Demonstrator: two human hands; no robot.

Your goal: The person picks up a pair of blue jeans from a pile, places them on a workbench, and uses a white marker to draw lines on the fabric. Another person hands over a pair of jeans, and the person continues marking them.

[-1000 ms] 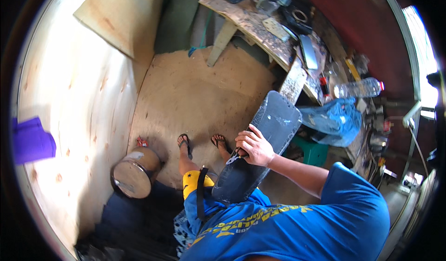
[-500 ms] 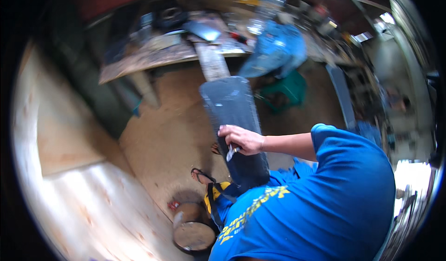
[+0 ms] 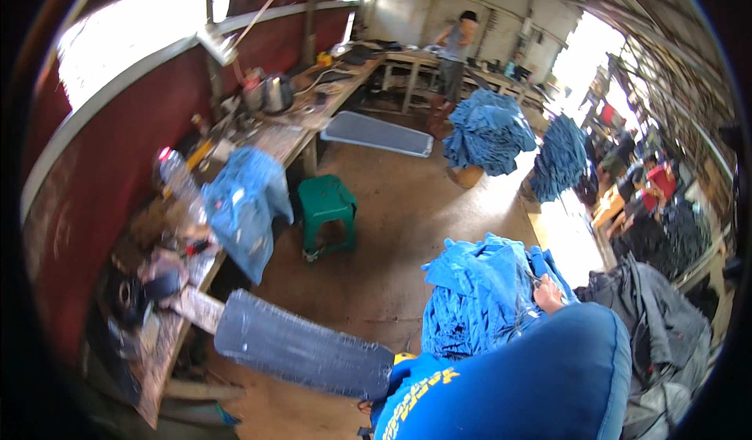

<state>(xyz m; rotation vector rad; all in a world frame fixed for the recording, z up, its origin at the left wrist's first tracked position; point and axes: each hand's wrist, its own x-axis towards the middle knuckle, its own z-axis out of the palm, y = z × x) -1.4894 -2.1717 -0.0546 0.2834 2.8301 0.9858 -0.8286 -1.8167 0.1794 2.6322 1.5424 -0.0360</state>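
At the lower right, my right hand (image 3: 551, 293) reaches out beside a heap of blue denim garments (image 3: 476, 293). Its fingers are closed, with a slim dark part of a small metal hand tool (image 3: 536, 277) showing at them; the tool's exact kind is unclear. My left hand is out of sight. In front of my body lies a long board padded in dark cloth (image 3: 301, 346), its wooden end (image 3: 197, 308) resting on the workbench.
A green plastic stool (image 3: 327, 211) stands beside the workbench (image 3: 168, 362). Blue denim (image 3: 249, 197) hangs over the bench edge near a clear bottle (image 3: 178, 175). Another padded board (image 3: 377, 133) juts out farther off. Dark garments (image 3: 650, 315) lie at right; a person (image 3: 454, 48) stands far back.
My view has swung up and to the right, bringing the denim heap and the far room into sight. My right hand has left the padded board for the heap.
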